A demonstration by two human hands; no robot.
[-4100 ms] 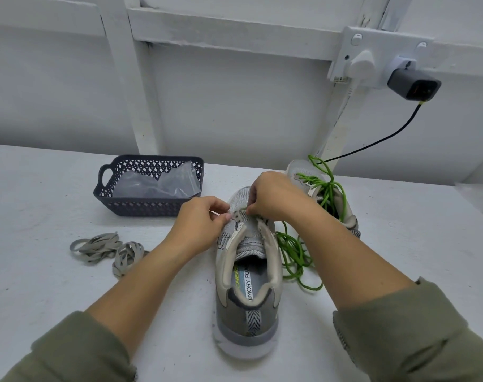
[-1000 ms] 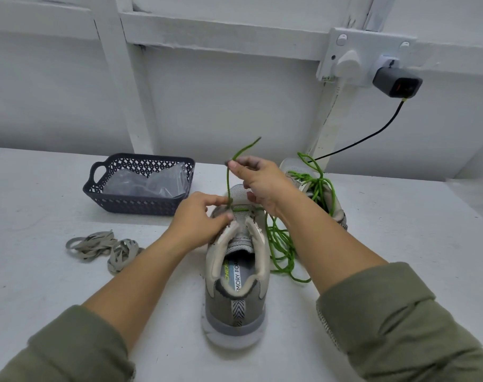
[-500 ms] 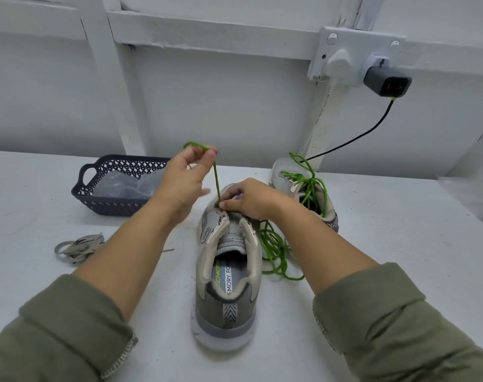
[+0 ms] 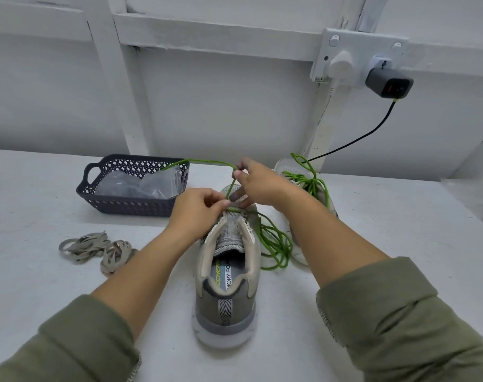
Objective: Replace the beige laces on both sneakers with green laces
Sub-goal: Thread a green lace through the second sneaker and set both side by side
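Both forearms [image 4: 141,271] are bare and stretched forward, with the olive sleeves [image 4: 400,312] bunched up near the elbows. The left hand [image 4: 197,209] sits low, fingers curled in, thumb and fingertips pinched on the green lace [image 4: 204,161]. The right hand [image 4: 258,186] is a bit higher and further out, wrist bent inward. Its thumb and forefinger pinch the same lace, and the other fingers hang loosely curled underneath.

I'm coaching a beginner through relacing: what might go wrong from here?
1. The green lace lies in slack loops beside the near sneaker, close to the loose lace on the far sneaker; pulling it through may knot or tangle them.
2. The end pinched by the right hand trails over the basket and might snag its lattice wall.
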